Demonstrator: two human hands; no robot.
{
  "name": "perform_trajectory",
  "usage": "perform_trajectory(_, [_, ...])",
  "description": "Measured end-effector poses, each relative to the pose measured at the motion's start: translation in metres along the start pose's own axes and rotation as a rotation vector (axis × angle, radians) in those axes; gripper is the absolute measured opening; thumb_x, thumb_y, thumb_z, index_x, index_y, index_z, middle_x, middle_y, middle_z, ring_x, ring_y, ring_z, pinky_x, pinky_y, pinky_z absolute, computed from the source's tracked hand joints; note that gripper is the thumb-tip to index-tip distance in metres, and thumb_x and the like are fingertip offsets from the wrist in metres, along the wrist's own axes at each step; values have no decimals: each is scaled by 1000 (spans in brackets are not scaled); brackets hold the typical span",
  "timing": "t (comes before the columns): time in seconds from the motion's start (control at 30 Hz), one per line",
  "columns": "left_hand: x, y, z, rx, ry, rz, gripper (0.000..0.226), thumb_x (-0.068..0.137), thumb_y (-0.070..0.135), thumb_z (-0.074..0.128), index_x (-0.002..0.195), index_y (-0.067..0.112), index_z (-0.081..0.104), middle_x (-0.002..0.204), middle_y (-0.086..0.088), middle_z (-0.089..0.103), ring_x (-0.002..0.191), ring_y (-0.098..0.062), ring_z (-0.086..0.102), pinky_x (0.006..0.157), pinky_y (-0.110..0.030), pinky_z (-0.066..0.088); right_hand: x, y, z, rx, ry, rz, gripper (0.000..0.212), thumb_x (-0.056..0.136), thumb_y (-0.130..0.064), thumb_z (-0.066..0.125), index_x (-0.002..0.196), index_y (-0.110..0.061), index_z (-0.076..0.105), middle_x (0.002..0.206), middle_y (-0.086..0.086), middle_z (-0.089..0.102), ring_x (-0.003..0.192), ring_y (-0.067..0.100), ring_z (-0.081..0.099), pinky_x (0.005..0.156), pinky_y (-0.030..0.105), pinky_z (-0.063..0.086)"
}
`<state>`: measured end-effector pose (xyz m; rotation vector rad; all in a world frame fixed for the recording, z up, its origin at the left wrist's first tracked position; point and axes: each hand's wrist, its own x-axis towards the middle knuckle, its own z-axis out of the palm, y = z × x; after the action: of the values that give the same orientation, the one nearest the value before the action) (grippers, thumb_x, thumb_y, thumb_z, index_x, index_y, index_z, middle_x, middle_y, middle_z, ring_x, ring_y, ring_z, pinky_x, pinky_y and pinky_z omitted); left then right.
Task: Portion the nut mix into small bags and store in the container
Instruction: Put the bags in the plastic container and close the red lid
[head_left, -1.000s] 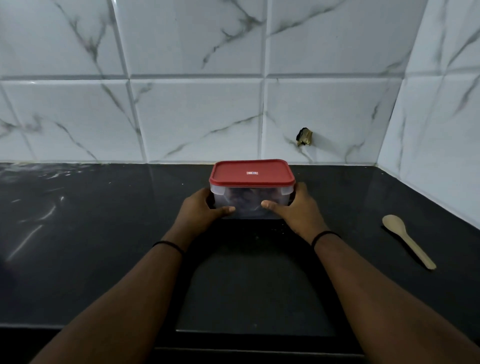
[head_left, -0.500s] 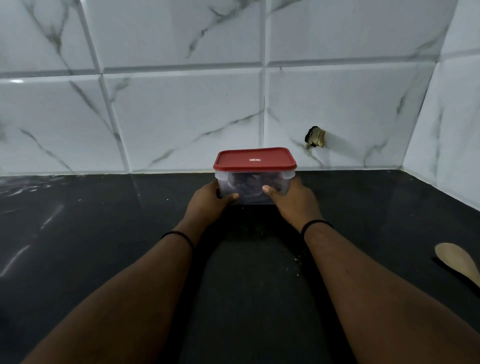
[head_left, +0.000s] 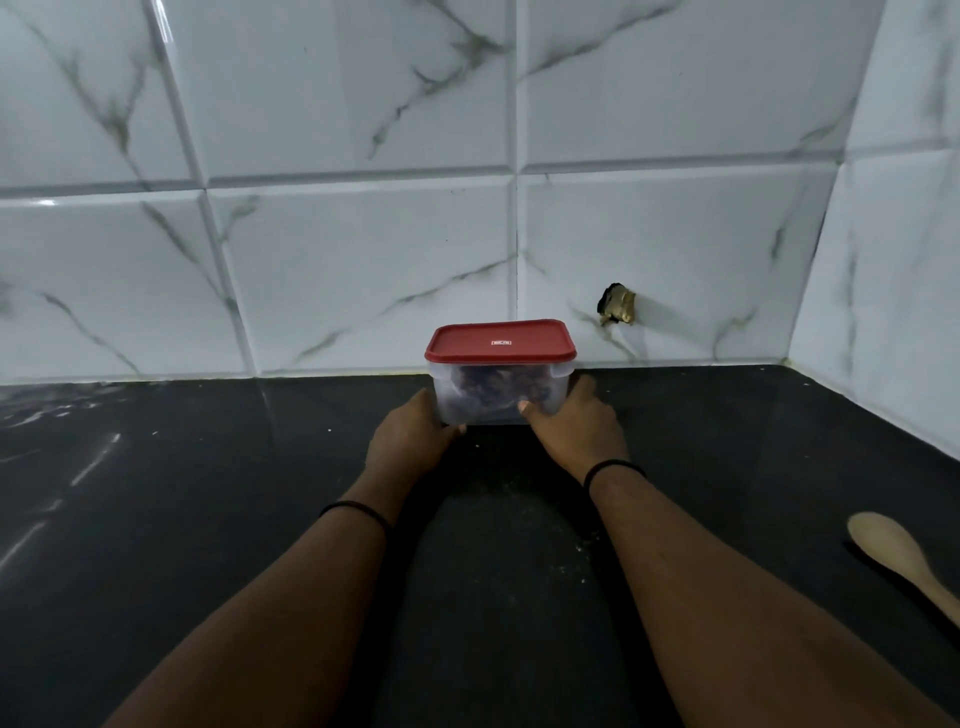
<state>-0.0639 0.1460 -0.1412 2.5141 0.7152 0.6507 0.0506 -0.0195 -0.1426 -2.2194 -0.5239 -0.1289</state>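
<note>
A clear plastic container (head_left: 498, 395) with a red lid (head_left: 500, 340) snapped on stands on the black counter (head_left: 208, 493), close to the tiled back wall. Dark bagged contents show dimly through its walls. My left hand (head_left: 410, 436) holds its left side, thumb on the front face near the bottom. My right hand (head_left: 576, 421) holds the right side, thumb pressed on the front wall. Both arms stretch far forward.
A wooden spoon (head_left: 904, 561) lies on the counter at the right edge of view. A small brass fitting (head_left: 618, 306) sticks out of the back wall just right of the container. A tiled side wall (head_left: 893, 312) closes the corner on the right. Crumbs dot the counter.
Both hands have slid the closed container away from me toward the back wall. My head has followed forward, so the spoon sits lower and further right in view.
</note>
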Motion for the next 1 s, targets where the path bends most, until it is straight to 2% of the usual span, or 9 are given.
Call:
perform_trajectory(0.13, [-29, 4, -13, 96, 12, -12, 44, 93, 38, 61, 130, 15, 50, 121, -6, 61, 96, -16, 55, 77, -30, 41, -28, -3, -12, -54, 75, -49, 63, 87, -44, 67, 128, -6, 39, 122, 18, 59, 115, 38, 55, 93, 46, 51])
perform_trajectory(0.2, [-45, 7, -19, 137, 7, -13, 45, 93, 40, 60, 131, 16, 51, 125, -6, 59, 104, -18, 57, 79, -28, 41, -44, -3, -20, -87, 79, -56, 58, 87, -40, 67, 125, -6, 41, 121, 18, 58, 115, 37, 54, 93, 48, 50])
perform_trajectory(0.37, [-89, 16, -26, 235, -19, 68, 35, 94, 42, 59, 118, 18, 55, 117, -4, 59, 99, -18, 59, 78, -30, 47, -87, -3, -40, -115, 72, -75, 50, 91, -34, 65, 130, -10, 45, 127, 14, 58, 118, 31, 53, 97, 44, 49])
perform_trajectory(0.47, [-116, 26, -29, 242, -57, 86, 32, 93, 44, 60, 115, 21, 56, 114, -3, 58, 97, -17, 58, 80, -32, 51, -115, 2, -56, -43, 129, -131, 30, 91, -29, 65, 117, -13, 59, 113, 9, 65, 107, 26, 60, 91, 41, 52])
perform_trajectory(0.57, [-143, 50, -24, 218, -75, 166, 30, 92, 44, 61, 113, 22, 58, 112, -2, 58, 96, -17, 58, 81, -33, 52, -141, 12, -78, -30, 227, -171, 6, 91, -21, 62, 90, -15, 64, 90, 4, 67, 88, 24, 62, 78, 40, 53])
perform_trajectory(0.67, [-162, 87, -9, 153, -92, 262, 32, 92, 43, 61, 115, 21, 61, 112, -1, 59, 96, -17, 59, 83, -34, 52, -161, 30, -107, -138, 326, -183, 13, 93, -18, 56, 82, -15, 63, 83, 4, 64, 82, 25, 58, 71, 38, 49])
perform_trajectory(0.87, [-180, 167, 34, -65, -118, 365, 39, 92, 42, 62, 122, 17, 64, 122, -5, 62, 108, -21, 60, 92, -37, 51, -180, 91, -177, -407, 564, -21, 10, 91, -16, 60, 90, -9, 66, 99, 16, 64, 99, 39, 56, 83, 46, 43])
perform_trajectory(1.0, [-182, 182, 48, -101, -158, 373, 37, 93, 39, 62, 123, 18, 63, 122, -3, 61, 108, -18, 60, 93, -37, 51, -186, 110, -197, -628, 417, 315, 26, 93, -32, 57, 112, -15, 63, 123, 11, 58, 118, 31, 50, 96, 43, 38])
